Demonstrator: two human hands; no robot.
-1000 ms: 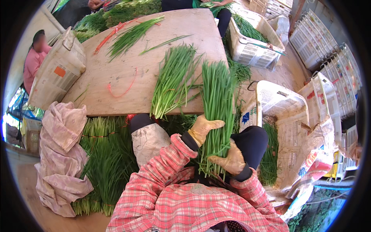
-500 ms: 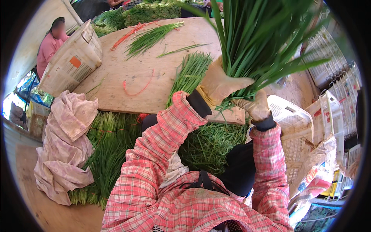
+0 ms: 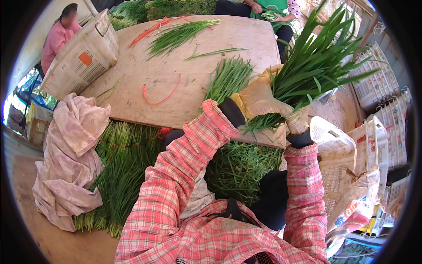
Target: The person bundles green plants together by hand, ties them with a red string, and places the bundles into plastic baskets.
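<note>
A loose bunch of garlic chives [image 3: 314, 66], flat-leaved and deep green, is held over the right end of the board, its leaf tips fanning up and to the right. My left hand [image 3: 259, 97], in a tan glove, is wrapped round the lower part of the bunch. Close against it, my right hand [image 3: 298, 122], gloved too, is closed at the lower end; its fingers are partly hidden. A smaller pile of cut chives [image 3: 231, 78] lies on the wooden board [image 3: 145, 75] beside my left hand. Beneath the board's near edge is a heap of loose green leaves [image 3: 241, 169].
Red ties [image 3: 154, 31], a loose red strand [image 3: 160, 99] and more chives [image 3: 182, 37] lie on the board. Tied bundles [image 3: 127, 154] sit at the left beside a crumpled cloth [image 3: 72, 149]. White crates [image 3: 334, 141] crowd the right; another crate [image 3: 83, 57] stands far left. Two people work beyond.
The bunch has tipped over to the right and come lower in view, still in both hands. The view has shifted slightly, showing more of the person at the far side.
</note>
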